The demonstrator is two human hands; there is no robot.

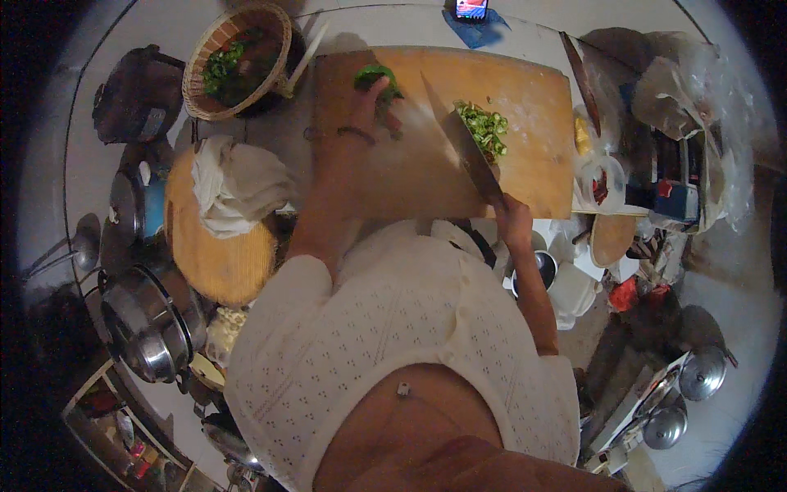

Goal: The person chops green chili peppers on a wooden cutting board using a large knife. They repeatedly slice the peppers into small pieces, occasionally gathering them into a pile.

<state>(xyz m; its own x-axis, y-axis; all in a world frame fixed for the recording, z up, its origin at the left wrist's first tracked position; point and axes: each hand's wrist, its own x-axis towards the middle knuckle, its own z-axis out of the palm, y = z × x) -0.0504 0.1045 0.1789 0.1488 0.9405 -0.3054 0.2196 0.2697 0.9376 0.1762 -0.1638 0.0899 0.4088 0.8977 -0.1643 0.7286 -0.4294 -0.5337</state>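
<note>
A wooden cutting board (418, 190) lies before me. My left hand (374, 107), blurred, holds a bright green vegetable (369, 75) over the board's left part. It looks like a pepper, partly hidden by the fingers. In my right hand (514, 218) is the handle of a broad kitchen cleaver (470, 150), its blade slanting away to the upper left. Chopped green vegetable pieces (487, 128) form a heap along the blade's right side.
A wicker basket (195, 80) of leafy greens stands at the back left. Nearer are a white cloth (237, 184) and a round wooden board (221, 267). At right sits a plastic tub (615, 184) with red contents; a lit phone (471, 10) stands behind the board.
</note>
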